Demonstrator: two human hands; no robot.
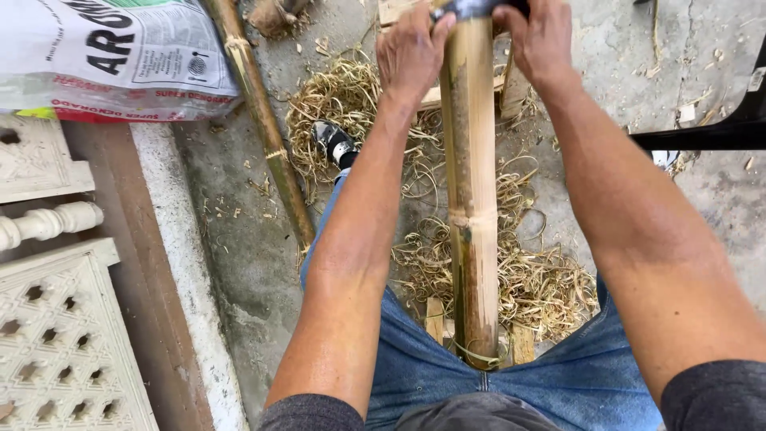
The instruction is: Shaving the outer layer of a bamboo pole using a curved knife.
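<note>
Rough concrete floor (239, 263), curly shavings (527, 287), smooth bamboo pole (471, 199)

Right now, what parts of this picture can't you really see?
1. The dark tool across the bamboo pole: the head view's top edge cuts it off, and the left hand and right hand cover its ends.
2. The pole's near end: hidden behind the jeans.
3. The floor under the shavings: covered.
4. The second pole: its top is cut off by the edge.
</note>
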